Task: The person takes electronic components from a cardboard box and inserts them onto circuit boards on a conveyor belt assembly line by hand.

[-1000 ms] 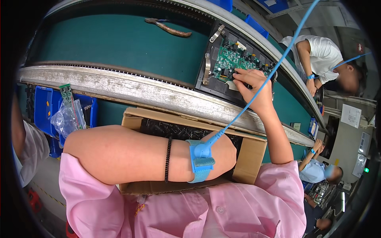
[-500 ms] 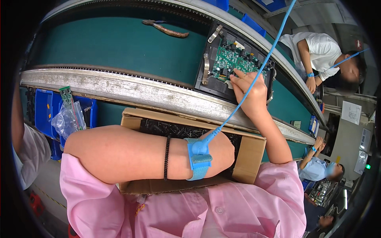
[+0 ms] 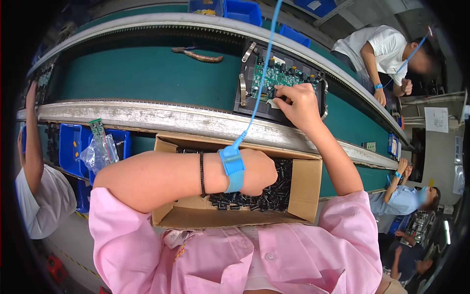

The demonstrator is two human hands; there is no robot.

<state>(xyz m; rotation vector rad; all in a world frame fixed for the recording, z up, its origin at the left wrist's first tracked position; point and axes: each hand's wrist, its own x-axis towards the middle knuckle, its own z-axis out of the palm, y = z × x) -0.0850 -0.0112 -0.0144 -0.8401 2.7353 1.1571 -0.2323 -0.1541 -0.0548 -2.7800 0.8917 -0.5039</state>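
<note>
A green circuit board (image 3: 289, 78) full of small components lies in a black carrier frame (image 3: 274, 113) with metal clips. At the board's near edge is my right hand (image 3: 299, 104), its thumb and index finger bent close together in a pinch; whatever is between them is too small to name. My left hand (image 3: 259, 172), with a blue strap at the wrist, reaches down into an open cardboard box (image 3: 304, 188). Black cylindrical components (image 3: 280, 191), like capacitors, fill its bottom. The left fingers are hidden under the back of the hand.
Pliers (image 3: 198, 55) lie on the green conveyor (image 3: 147, 76), bordered by a metal rail (image 3: 147, 112). Left of the box, blue bins (image 3: 72, 147) hold a plastic bag (image 3: 100, 153) and a small board. A blue cord (image 3: 264, 73) crosses before the carrier. Co-workers sit around.
My left hand has shifted slightly left over the components, showing more of them. My right hand stays at the board's near edge, its fingers drawn closer together. The whole view has shifted a little.
</note>
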